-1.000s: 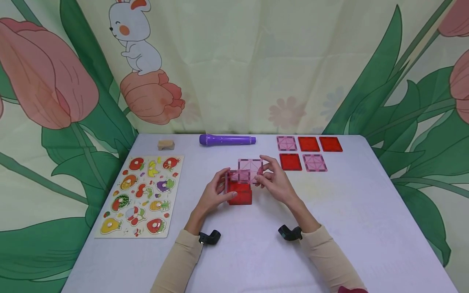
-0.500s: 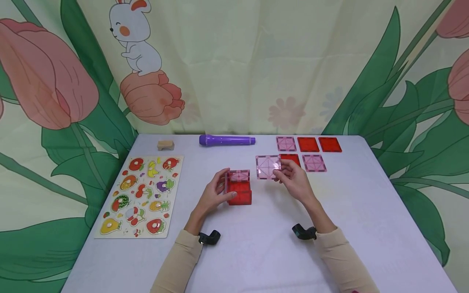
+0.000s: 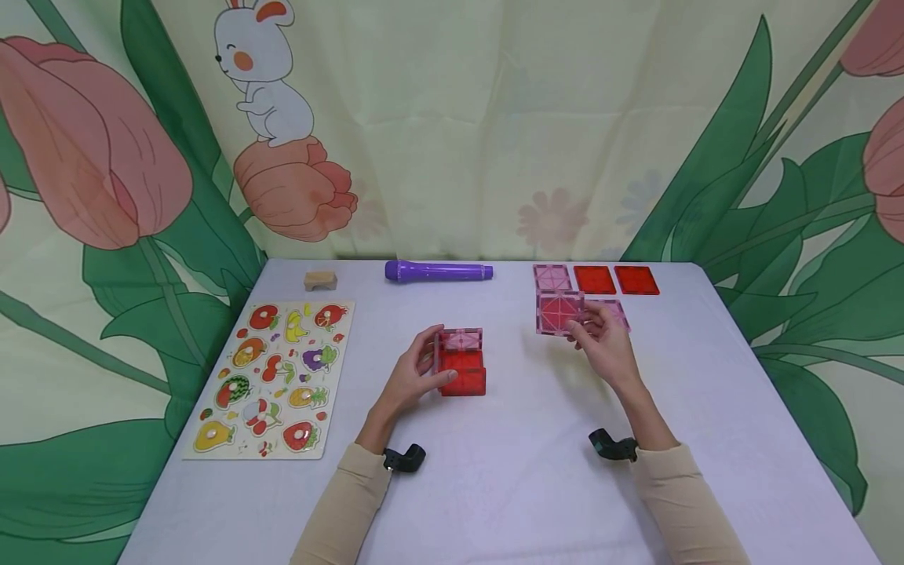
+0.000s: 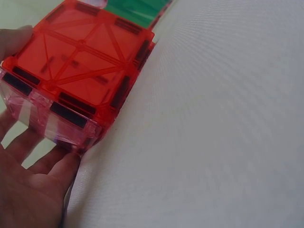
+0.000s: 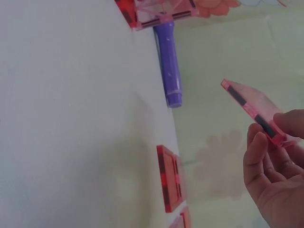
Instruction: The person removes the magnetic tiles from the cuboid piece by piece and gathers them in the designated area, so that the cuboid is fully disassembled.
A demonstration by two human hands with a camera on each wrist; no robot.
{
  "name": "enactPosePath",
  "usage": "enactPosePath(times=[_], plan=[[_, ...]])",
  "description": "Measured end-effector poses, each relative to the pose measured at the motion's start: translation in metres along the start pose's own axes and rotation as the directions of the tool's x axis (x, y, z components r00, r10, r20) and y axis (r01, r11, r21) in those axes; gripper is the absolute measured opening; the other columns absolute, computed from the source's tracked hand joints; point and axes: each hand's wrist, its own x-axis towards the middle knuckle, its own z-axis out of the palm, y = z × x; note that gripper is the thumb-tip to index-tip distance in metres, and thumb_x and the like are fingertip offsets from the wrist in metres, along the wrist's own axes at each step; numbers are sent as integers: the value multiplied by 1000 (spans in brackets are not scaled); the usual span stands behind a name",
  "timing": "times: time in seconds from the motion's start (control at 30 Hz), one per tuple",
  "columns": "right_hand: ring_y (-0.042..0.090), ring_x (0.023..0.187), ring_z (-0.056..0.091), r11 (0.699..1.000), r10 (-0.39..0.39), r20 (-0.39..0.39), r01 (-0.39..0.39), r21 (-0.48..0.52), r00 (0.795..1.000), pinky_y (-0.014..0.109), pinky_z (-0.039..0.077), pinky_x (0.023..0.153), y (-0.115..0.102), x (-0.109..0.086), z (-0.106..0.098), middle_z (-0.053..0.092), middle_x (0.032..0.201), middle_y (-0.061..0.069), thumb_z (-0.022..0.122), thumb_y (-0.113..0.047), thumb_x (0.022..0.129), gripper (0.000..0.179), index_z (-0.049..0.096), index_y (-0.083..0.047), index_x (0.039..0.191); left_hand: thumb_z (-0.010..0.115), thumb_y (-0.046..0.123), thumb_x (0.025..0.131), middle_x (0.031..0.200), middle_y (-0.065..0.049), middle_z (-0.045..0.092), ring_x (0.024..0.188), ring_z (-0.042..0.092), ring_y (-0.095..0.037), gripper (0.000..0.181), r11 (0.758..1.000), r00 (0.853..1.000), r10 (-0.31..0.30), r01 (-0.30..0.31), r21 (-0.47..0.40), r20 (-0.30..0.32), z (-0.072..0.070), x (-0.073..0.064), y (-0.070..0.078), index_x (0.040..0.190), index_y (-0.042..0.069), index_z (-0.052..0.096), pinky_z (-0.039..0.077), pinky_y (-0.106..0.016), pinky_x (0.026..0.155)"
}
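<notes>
My left hand [image 3: 412,370] holds a small open box of see-through magnetic tiles [image 3: 464,382] standing on the table. Its thumb lies on the red side, and the fingers are round the pink side. In the left wrist view, a red tile [image 4: 81,52] faces the camera and a pink one [image 4: 52,114] adjoins it. Away to the right, my right hand [image 3: 607,347] pinches a loose pink magnetic tile [image 3: 554,314] by its edge, raised above the table. Seen through this tile is a red one lying behind it; a flat pink tile [image 3: 613,311] is partly hidden by the fingers.
At the back right lie a pink tile [image 3: 552,277] and two red tiles [image 3: 595,279]. A purple toy microphone [image 3: 438,271] lies along the back edge, with a wooden block [image 3: 321,279] to its left. A fruit puzzle board [image 3: 271,377] covers the left side.
My right hand has carried the pink tile from above the box away to the right, over the flat tiles. My left hand and the box have stayed in place.
</notes>
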Motion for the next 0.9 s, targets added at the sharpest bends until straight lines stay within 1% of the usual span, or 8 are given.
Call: enactPosePath(times=[0.13,0.27,0.43,0.53,0.63,0.7,0.8,0.9], plan=[[-2,79,60,999,35,-67,-36,-17,997,8,54,68,1,0,-10,62,125,23,62,-28,100,56,43,-2,146,79,29,83,153,-2,44,143,43,-30,80,1000,1000,2,-2,4,1,0,0,0,150,36,38,41,-46,116],[-4,78,59,997,74,-121,-78,-30,990,6,53,68,6,2,-21,62,126,23,60,-29,101,55,43,-3,146,79,28,83,154,-3,44,143,43,-30,80,1000,1000,1,-1,5,2,0,0,0,151,33,38,41,-47,116],[-2,81,60,994,102,-178,-109,-30,979,6,52,68,18,5,-35,61,127,23,60,-32,100,54,46,-3,143,79,28,82,154,-2,44,143,44,-30,81,1000,1000,-5,5,8,-3,-1,0,0,151,33,38,41,-47,115],[2,81,61,995,103,-219,-100,23,970,7,52,65,42,13,-43,63,122,18,63,-33,98,51,50,-6,140,79,29,82,154,-2,43,143,44,-30,81,1000,1000,-10,10,8,-4,-1,0,0,151,34,37,41,-46,115],[5,81,62,994,111,-254,-104,43,961,9,53,64,66,23,-52,64,118,11,66,-38,96,52,53,-10,138,79,28,82,154,-2,43,143,43,-30,82,1000,1000,-10,10,4,-3,0,0,-1,152,32,37,41,-47,116],[3,79,62,992,126,-280,-115,56,952,8,52,62,81,28,-58,64,115,5,66,-41,95,52,54,-15,138,79,28,82,154,-2,43,144,43,-30,81,1000,1000,-12,12,2,-3,0,0,0,152,33,37,41,-47,116],[4,81,62,980,195,-303,-195,30,933,8,53,65,72,28,-64,62,117,5,63,-41,97,53,51,-13,141,79,29,82,155,-1,43,144,43,-30,81,1000,1000,-14,14,1,-3,0,0,0,151,36,37,41,-46,116],[2,81,60,961,268,-322,-275,26,908,5,52,67,53,23,-68,59,113,-2,59,-38,100,52,49,-12,144,79,29,83,155,-1,43,144,43,-30,81,1000,1000,-14,14,6,-2,0,0,1,151,35,37,41,-47,116]])
